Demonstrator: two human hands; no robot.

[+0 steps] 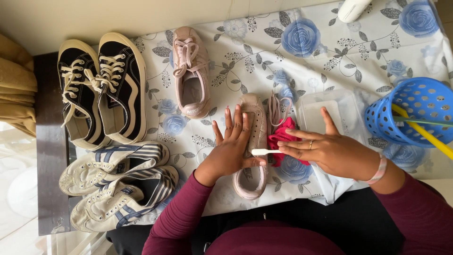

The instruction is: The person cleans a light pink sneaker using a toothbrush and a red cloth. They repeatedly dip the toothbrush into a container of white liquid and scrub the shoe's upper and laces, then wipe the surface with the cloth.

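left hand [232,146]: flat, fingers spread, pressing pale pink lace-less sneaker [252,141] on floral-clothed counter [330,56]
right hand [325,148]: pinching white toothbrush [264,152] across sneaker
beside: crumpled pink cloth [282,137], blue perforated basket [415,111]

black sneaker pair [101,89] | striped white pair [118,184] | pink laced shoe [191,71] | blue basket [415,111] | floral tablecloth [264,52]

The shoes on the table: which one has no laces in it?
The pale pink shoe under the left hand. Its laces lie loose beside it, while the other five shoes are laced.
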